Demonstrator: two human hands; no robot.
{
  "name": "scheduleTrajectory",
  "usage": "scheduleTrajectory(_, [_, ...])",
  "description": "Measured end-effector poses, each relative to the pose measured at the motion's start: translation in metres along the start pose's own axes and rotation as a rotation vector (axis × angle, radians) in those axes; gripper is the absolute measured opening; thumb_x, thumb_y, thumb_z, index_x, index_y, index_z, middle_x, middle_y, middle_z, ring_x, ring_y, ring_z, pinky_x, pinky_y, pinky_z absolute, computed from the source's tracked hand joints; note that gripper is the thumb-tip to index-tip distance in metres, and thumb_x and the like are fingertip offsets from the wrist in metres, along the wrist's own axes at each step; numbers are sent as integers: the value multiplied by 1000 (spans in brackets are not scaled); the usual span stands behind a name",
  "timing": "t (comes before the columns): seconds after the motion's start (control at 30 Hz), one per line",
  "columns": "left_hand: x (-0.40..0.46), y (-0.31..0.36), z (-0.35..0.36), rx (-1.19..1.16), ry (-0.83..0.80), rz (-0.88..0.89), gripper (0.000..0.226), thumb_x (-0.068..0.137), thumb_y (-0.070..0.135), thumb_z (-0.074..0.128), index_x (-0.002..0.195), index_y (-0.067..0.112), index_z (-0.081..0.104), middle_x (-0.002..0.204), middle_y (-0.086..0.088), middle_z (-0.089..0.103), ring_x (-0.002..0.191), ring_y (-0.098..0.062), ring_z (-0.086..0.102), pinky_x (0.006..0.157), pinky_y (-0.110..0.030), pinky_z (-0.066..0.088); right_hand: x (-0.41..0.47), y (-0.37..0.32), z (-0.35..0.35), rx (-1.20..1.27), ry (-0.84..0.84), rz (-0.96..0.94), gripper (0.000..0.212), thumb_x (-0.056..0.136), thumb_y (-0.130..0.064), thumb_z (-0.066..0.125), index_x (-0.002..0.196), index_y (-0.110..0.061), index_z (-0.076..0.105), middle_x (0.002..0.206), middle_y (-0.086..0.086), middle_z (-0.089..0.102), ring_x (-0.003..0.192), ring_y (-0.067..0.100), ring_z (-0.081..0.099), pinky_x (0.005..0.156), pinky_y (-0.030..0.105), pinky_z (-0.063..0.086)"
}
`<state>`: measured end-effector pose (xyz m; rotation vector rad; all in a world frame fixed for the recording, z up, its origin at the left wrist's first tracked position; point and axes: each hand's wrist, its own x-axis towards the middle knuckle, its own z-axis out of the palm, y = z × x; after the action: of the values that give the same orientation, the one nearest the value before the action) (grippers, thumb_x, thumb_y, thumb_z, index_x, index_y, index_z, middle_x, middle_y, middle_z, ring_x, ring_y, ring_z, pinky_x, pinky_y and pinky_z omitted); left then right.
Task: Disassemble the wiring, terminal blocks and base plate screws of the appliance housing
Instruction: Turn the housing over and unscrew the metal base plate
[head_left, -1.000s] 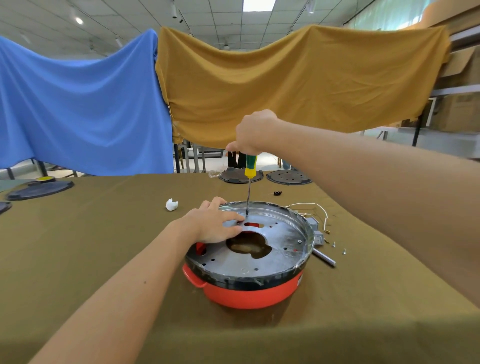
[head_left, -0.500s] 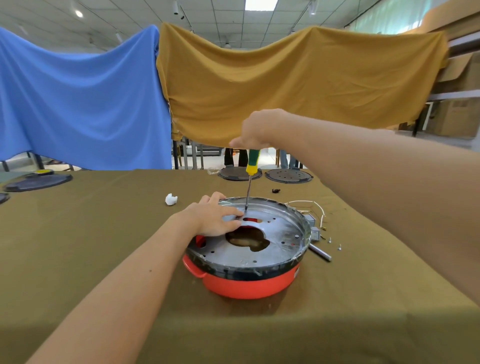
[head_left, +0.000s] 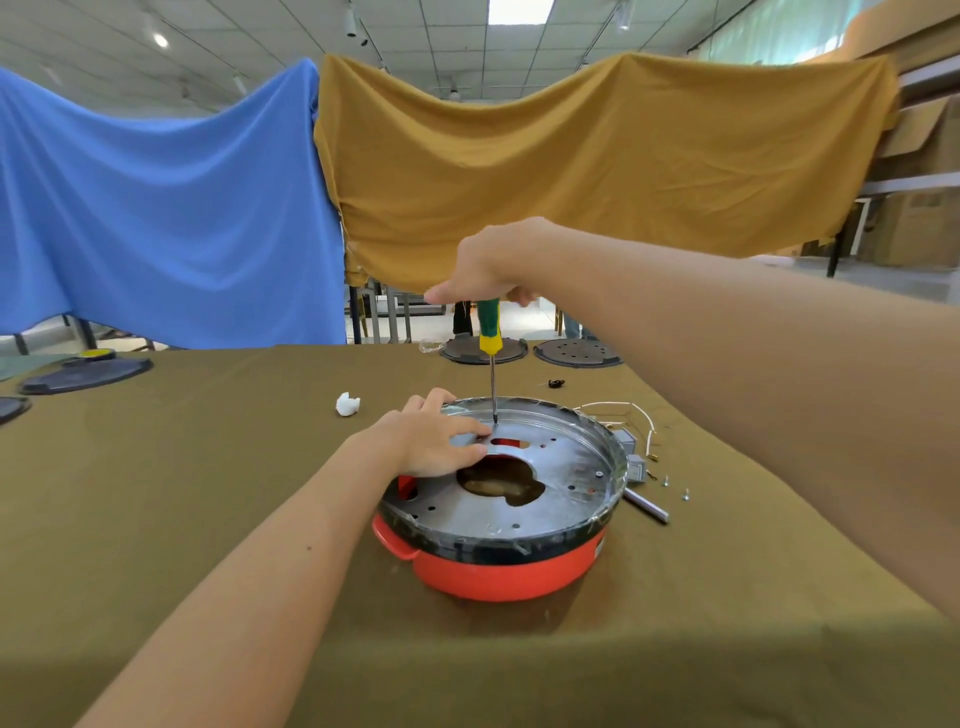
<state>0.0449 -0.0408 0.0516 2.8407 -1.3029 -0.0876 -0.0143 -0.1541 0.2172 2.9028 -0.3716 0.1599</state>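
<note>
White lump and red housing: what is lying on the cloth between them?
In the head view, only the left hand and its forearm lie between the white lump and the housing; the cloth there is otherwise bare.

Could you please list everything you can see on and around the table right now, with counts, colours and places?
appliance housing: one, red, table centre
base plate: one, grey metal, atop the housing
screwdriver: one, green and yellow handle, upright, tip on the plate's far side
loose wires: a few, white, right of the housing
loose screws: a few, silver, right of the housing
white lump: one, left of the housing
dark round discs: two at the far edge, more at far left
tablecloth: one, olive
hanging cloths: two, blue and mustard, behind
left hand: rests on the plate
right hand: holds the screwdriver handle
</note>
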Motion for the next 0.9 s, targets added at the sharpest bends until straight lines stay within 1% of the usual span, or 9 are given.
scheduleTrajectory(0.1, [-1, 0, 0, 9, 2, 3, 47, 95, 67, 33, 140, 57, 35, 158, 3, 12, 144, -28, 17, 112, -50, 28, 2, 0, 1, -281, 104, 3, 53, 105, -51, 33, 117, -8, 61, 88, 5, 52, 80, 24, 51, 74, 34, 41])
scheduleTrajectory(0.23, [-1, 0, -1, -3, 1, 3, 46, 95, 66, 33, 140, 57, 35, 158, 3, 12, 144, -29, 17, 112, -51, 27, 5, 8, -9, 25, -86, -143, 9, 101, -19, 54, 102, -10, 55, 99, 8, 57, 77, 20, 58, 63, 26, 49])
scheduleTrajectory(0.33, [-1, 1, -2, -1, -7, 7, 47, 95, 66, 33, 141, 56, 35, 159, 2, 11, 145, -30, 16, 113, -52, 27, 0, 7, -11, 149, -116, -206, 21, 88, 3, 64, 96, -16, 60, 118, 9, 58, 103, 25, 61, 72, 27, 50])
scheduleTrajectory(0.43, [-2, 1, -1, 4, -5, 8, 47, 95, 66, 33, 141, 56, 35, 159, 3, 11, 144, -29, 16, 113, -52, 27, 1, 5, -4, 46, -78, -156, 34, 87, -37, 75, 99, -16, 51, 105, 4, 59, 80, 18, 59, 61, 28, 47])
scheduleTrajectory(0.53, [-2, 1, -1, 6, -4, 4, 47, 95, 66, 33, 141, 57, 34, 159, 2, 10, 144, -29, 17, 112, -51, 27, -2, 3, 4, -301, 66, 48, 65, 92, -74, 40, 88, -10, 46, 87, 3, 52, 69, 20, 53, 62, 31, 40])
scheduleTrajectory(0.63, [-1, 2, -2, 22, -11, 10, 47, 96, 66, 32, 142, 56, 33, 160, 2, 10, 145, -30, 16, 112, -52, 27, 3, 13, 8, -298, 109, 37, 55, 104, -56, 32, 81, -9, 48, 78, 3, 48, 72, 20, 52, 71, 35, 45])
scheduleTrajectory(0.7, [-1, 2, -3, 23, -15, 14, 47, 96, 65, 32, 142, 55, 34, 160, 2, 9, 145, -30, 16, 112, -52, 27, 4, 26, 3, -139, 23, -48, 43, 106, -42, 41, 91, -5, 56, 89, 6, 55, 84, 23, 54, 81, 35, 48])
scheduleTrajectory(0.8, [-2, 2, -4, 18, -18, 13, 48, 96, 65, 32, 143, 55, 34, 160, 1, 9, 145, -30, 15, 113, -53, 26, -2, 37, 0, 229, -67, -164, 11, 98, -13, 59, 108, -10, 58, 113, 10, 58, 93, 23, 56, 71, 26, 47])
scheduleTrajectory(0.9, [-3, 3, -4, 16, -19, 9, 48, 96, 65, 32, 143, 55, 34, 160, 2, 10, 145, -30, 16, 114, -53, 27, -3, 33, 5, 461, -81, -211, 27, 90, 5, 62, 106, -15, 55, 113, 7, 54, 102, 25, 55, 64, 23, 45])
